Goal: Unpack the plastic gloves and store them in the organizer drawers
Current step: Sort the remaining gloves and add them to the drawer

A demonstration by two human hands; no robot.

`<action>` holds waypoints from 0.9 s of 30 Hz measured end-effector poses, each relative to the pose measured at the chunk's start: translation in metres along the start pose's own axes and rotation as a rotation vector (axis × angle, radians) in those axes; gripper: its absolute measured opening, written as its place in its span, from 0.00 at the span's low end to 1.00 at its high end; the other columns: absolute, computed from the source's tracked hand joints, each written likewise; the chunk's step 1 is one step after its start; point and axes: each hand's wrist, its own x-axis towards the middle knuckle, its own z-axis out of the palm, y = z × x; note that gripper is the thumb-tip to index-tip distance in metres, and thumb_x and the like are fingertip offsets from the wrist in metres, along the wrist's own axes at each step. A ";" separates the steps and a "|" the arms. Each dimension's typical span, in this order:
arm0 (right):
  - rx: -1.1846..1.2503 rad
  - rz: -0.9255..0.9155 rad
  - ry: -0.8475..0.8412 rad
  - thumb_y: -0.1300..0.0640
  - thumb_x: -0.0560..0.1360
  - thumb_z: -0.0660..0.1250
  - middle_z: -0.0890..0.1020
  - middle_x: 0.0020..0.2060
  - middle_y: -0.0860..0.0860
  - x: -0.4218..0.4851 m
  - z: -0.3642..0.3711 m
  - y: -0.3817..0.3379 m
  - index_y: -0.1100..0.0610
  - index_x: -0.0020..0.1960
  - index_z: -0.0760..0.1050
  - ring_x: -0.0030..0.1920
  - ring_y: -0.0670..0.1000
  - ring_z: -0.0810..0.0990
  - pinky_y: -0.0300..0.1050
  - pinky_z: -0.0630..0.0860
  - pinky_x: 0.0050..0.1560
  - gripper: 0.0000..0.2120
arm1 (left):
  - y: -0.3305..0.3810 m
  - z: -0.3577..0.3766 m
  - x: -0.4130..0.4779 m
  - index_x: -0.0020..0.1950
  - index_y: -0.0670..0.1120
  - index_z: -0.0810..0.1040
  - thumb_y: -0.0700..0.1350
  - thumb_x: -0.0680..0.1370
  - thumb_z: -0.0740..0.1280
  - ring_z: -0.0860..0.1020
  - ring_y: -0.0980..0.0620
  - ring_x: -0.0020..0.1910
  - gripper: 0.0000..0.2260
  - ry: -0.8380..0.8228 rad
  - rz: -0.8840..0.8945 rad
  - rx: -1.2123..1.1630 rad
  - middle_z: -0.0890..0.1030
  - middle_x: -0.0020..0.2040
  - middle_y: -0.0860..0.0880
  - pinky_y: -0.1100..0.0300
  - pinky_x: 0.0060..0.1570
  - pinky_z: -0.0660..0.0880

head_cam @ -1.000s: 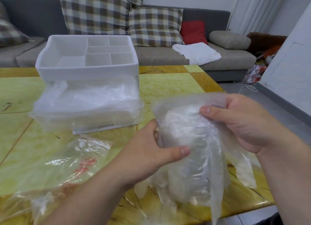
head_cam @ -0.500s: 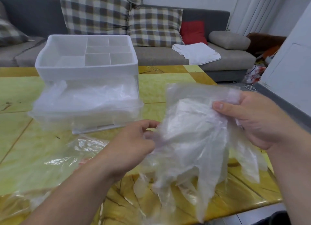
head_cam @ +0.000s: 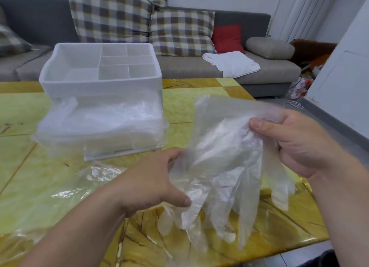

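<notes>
Plastic gloves [head_cam: 225,167] hang cuffs up and fingers down over the table [head_cam: 179,107], right hand [head_cam: 303,145] pinching the cuffs, left hand [head_cam: 153,181] gripping the middle, with the open organizer drawer [head_cam: 99,131] ahead-left, nearer the left hand.

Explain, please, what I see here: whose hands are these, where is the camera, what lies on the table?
There is no machine here: a person works with two bare hands. The picture comes from a camera worn on the person's head, looking forward and down. The left hand and the right hand both hold a bundle of thin plastic gloves above a yellow-green table. On it stands a white organizer with a divided top tray; its clear drawer is pulled out and holds crumpled clear plastic. A clear bag lies at the near left.
</notes>
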 end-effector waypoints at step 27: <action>-0.609 0.278 -0.081 0.73 0.73 0.69 0.86 0.36 0.57 0.014 0.003 0.033 0.61 0.46 0.81 0.35 0.52 0.82 0.45 0.78 0.45 0.09 | -0.001 -0.014 0.005 0.43 0.45 0.87 0.44 0.81 0.65 0.81 0.46 0.38 0.13 0.406 0.056 -0.273 0.85 0.42 0.38 0.59 0.41 0.74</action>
